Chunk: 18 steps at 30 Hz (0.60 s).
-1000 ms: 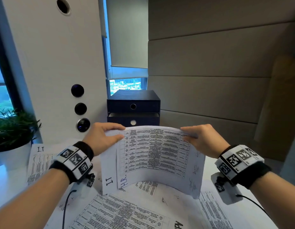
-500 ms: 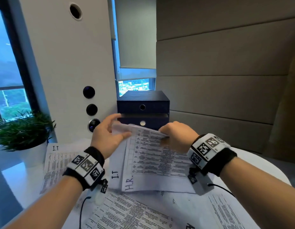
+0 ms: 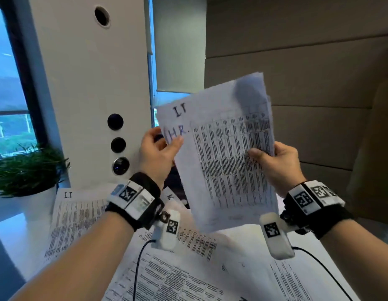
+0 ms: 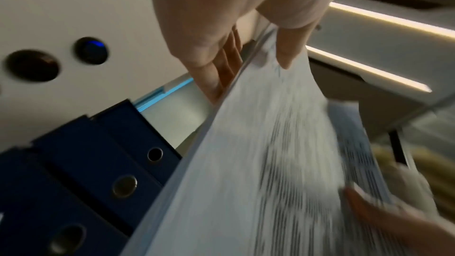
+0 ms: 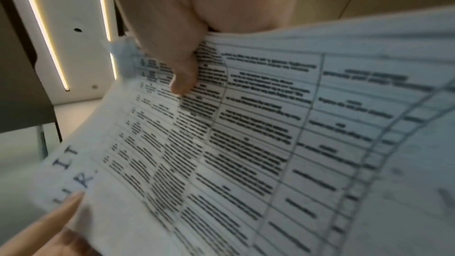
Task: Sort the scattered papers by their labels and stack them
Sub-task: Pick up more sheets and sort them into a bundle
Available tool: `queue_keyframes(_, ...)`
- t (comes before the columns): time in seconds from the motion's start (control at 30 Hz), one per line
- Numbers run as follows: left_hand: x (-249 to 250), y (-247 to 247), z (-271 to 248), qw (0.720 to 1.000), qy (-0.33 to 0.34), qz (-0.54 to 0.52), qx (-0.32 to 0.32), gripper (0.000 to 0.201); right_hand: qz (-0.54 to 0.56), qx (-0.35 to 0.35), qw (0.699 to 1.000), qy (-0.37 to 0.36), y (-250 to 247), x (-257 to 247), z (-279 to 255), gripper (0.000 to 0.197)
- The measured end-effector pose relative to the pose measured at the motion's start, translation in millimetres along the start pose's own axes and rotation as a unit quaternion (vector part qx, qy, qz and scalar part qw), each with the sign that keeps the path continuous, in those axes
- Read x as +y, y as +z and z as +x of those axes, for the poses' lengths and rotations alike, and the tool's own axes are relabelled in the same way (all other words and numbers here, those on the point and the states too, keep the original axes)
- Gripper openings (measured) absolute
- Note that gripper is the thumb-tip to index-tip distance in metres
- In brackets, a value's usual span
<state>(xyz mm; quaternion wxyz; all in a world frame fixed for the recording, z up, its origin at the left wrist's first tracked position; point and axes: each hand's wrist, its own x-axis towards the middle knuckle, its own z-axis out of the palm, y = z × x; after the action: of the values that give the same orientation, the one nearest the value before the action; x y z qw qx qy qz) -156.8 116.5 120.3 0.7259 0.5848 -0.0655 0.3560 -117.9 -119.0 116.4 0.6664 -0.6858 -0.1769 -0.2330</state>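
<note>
I hold a small bundle of printed sheets (image 3: 223, 161) upright above the table. The front sheet is marked "H.R." (image 3: 176, 132); a sheet behind it shows "I.T" (image 3: 180, 110) at the top left. My left hand (image 3: 167, 144) pinches the bundle's left edge, thumb on the H.R. label and fingers behind. My right hand (image 3: 267, 155) pinches the right edge, thumb on the printed table. In the left wrist view the bundle (image 4: 258, 163) is blurred; in the right wrist view the bundle (image 5: 270, 143) shows the thumb pressed on the print.
Several loose sheets lie on the white table (image 3: 19, 235), one marked "I.T" (image 3: 75, 213) at the left, others near me (image 3: 171, 279). A potted plant (image 3: 25, 170) stands far left. A dark blue drawer box (image 4: 86, 163) sits behind the bundle, against a white pillar (image 3: 91, 83).
The bundle has come up off the table and turned, its labels now at the top left. Both hands rose with it and now pinch its side edges.
</note>
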Motion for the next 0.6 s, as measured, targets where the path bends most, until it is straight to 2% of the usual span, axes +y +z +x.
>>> queue_keyframes(0.1,-1,13,-16,0.990,0.094,0.108,0.013,0.043,0.046,0.019,0.999,-0.006,12,4,-14,0.015)
queue_keyframes(0.17,-14,14,-33,0.981,0.098,0.162,0.030,0.044,0.037,0.003,0.999,0.009,18,13,-30,0.012)
queue_keyframes(0.23,-37,6,-53,0.979,0.035,0.200,0.011,0.048,0.010,-0.033,0.999,0.002,18,30,-50,0.012)
queue_keyframes(0.33,-67,-12,-77,0.958,-0.088,0.257,-0.092,0.049,-0.053,-0.105,0.993,0.017,10,62,-75,0.015)
queue_keyframes(0.43,-92,-28,-83,0.907,-0.232,0.305,-0.174,0.036,-0.202,-0.189,0.953,0.119,-4,96,-79,0.018)
queue_keyframes(0.47,-93,-31,-84,0.894,-0.265,0.305,-0.192,0.031,-0.215,-0.217,0.938,0.161,-7,103,-81,0.020)
queue_keyframes(0.53,-97,-34,-80,0.890,-0.286,0.309,-0.174,0.024,-0.237,-0.220,0.924,0.204,-15,118,-81,0.023)
queue_keyframes(0.6,-85,-31,-71,0.912,-0.277,0.275,-0.125,0.019,-0.214,-0.186,0.932,0.225,-17,115,-68,0.021)
